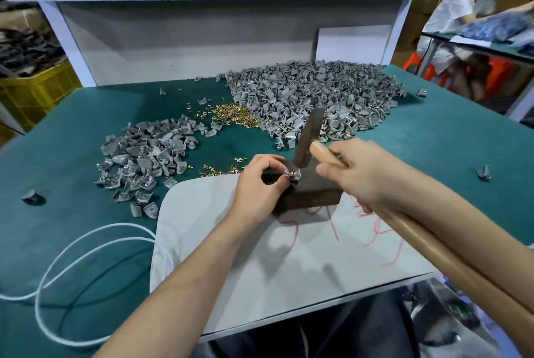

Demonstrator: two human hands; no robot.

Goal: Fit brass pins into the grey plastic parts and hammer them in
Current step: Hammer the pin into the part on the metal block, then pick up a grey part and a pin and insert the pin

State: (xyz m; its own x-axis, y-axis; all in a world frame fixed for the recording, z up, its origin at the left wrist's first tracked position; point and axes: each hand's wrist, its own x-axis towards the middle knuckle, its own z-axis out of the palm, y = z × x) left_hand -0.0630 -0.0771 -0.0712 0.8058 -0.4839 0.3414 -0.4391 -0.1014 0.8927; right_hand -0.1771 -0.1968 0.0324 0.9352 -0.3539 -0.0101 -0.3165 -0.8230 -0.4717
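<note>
My left hand (260,181) pinches a small grey plastic part (291,174) with a brass pin in it, held on top of a dark metal block (312,193). My right hand (364,172) grips the wooden handle of a hammer (310,133); its dark head stands tilted just above the block, right behind the part. Loose brass pins (235,116) lie in a heap at the table's middle, and a few more brass pins (219,168) sit just left of the block.
A big heap of grey parts (312,94) fills the back right of the green table (72,132). A smaller heap of grey parts (144,155) lies at the left. The block rests on a white sheet (260,271) with red writing. White cord (72,256) loops at the front left.
</note>
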